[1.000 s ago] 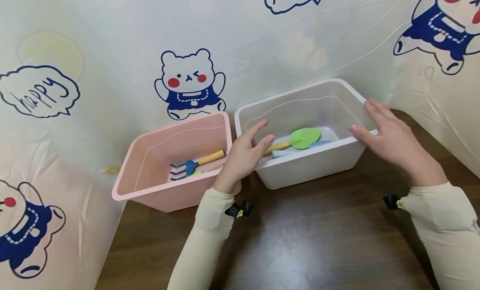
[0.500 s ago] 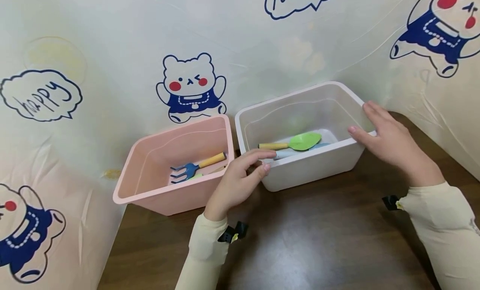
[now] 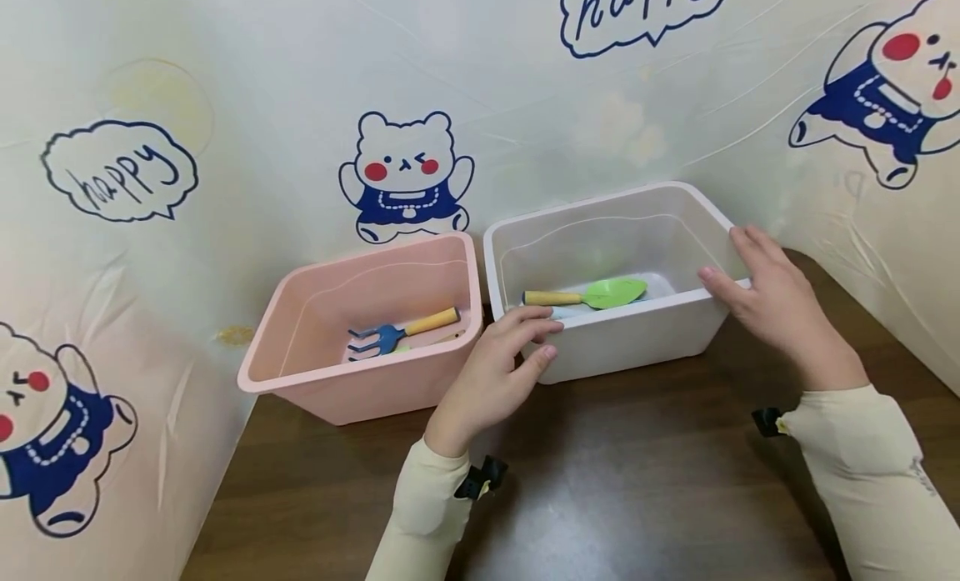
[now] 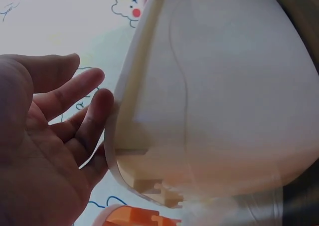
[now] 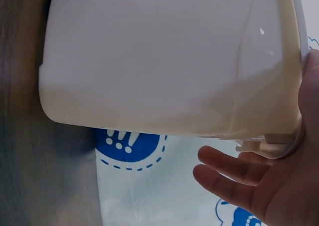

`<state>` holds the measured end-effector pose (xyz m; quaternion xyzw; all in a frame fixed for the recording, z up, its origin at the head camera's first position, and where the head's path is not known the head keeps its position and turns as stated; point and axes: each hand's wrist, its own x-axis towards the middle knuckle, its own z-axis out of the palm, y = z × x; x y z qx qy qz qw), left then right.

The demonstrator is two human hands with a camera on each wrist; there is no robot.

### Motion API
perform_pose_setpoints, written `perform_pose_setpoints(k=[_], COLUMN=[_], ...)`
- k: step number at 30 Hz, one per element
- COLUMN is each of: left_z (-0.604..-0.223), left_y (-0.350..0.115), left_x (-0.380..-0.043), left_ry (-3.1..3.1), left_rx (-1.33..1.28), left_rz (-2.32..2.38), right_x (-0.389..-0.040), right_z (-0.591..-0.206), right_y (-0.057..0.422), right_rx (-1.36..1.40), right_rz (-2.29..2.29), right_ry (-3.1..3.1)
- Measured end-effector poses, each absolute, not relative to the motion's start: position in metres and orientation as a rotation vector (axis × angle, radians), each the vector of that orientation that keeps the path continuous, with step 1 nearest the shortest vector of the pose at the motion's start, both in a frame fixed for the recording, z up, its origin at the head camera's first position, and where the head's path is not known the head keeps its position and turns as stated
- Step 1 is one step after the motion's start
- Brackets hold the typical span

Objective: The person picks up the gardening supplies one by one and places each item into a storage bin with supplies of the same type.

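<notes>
A white plastic bin (image 3: 630, 343) stands on the wooden table, and in it lies a green toy trowel (image 3: 615, 293) with a yellow handle. Something pale blue (image 3: 573, 312) under the trowel is mostly hidden by the near wall. My left hand (image 3: 495, 373) is at the bin's near left corner, its loosely bent fingertips right at the rim. At the right end, my right hand (image 3: 780, 302) rests on the rim, thumb over the front edge and fingers stretched along the side. In the right wrist view those fingers (image 5: 229, 178) spread loosely below the rim.
Close on the left stands a pink bin (image 3: 375, 389) holding a blue hand rake (image 3: 390, 338) with a yellow handle. A pale green piece beside the rake is partly hidden. Behind both bins rises a cloth backdrop (image 3: 525, 147) printed with bears.
My left hand has dropped from over the white bin's inside to its near left corner. The right hand stays on the right rim. The head view has shifted slightly.
</notes>
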<state>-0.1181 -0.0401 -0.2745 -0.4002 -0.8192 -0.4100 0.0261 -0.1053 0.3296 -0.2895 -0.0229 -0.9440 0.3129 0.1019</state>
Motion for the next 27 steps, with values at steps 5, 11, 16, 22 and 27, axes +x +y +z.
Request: perform_pose_setpoints(k=[5,11,16,22,27], left_z=[-0.276,-0.274,-0.267,-0.255,-0.248], left_y=[-0.04,-0.044,-0.047,-0.051,-0.052], left_x=[-0.118,-0.114,-0.106,-0.088,-0.075], left_ry=[-2.536,-2.564,-2.69,-2.934,-3.026], left_rx=[-1.194,-1.178,-1.153,-1.079,-0.969], left_rz=[-1.173,-1.112,-0.977,-0.79,-0.692], right_x=[-0.107,-0.105,-0.104,-0.102,-0.102], right_z=[-0.291,-0.29,-0.29,-0.291,-0.29], right_y=[0.323,0.318,0.32,0.318,0.315], right_rx=[-0.105,-0.104,-0.108,-0.105,-0.091], right_rz=[0.918,0.883,0.871,0.878,0.863], right_ry=[-2.763,-2.761,-2.771,-2.783,-2.793])
